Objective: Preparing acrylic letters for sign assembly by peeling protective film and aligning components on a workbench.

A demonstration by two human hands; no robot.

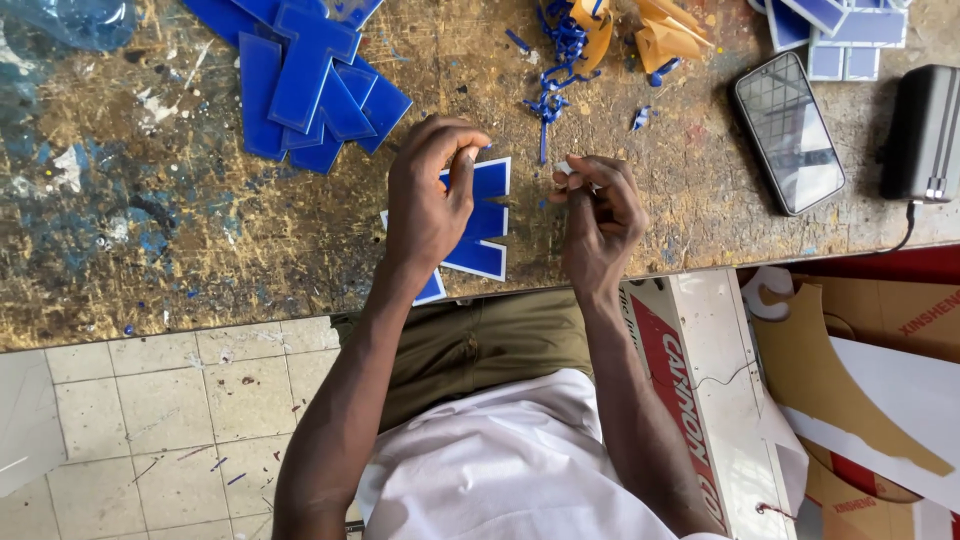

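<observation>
The letter-shaped piece (pixel 482 220) lies on the surface (pixel 200 240) near its front edge, at the centre of the view. The left hand (pixel 425 205) rests over the piece's nine o'clock side, and the right hand (pixel 598 215) hangs just beside it at three o'clock, clear of the piece. At eleven o'clock from the piece, a heap of cut pieces (pixel 310 80) lies overlapped. At one o'clock sits a clump of scrap strips (pixel 560 50). Farther toward two o'clock a phone (pixel 788 132) lies flat, with a box-shaped device (pixel 922 130) just beyond it at three o'clock. Boxes (pixel 700 380) stand below the surface's edge at five o'clock.
</observation>
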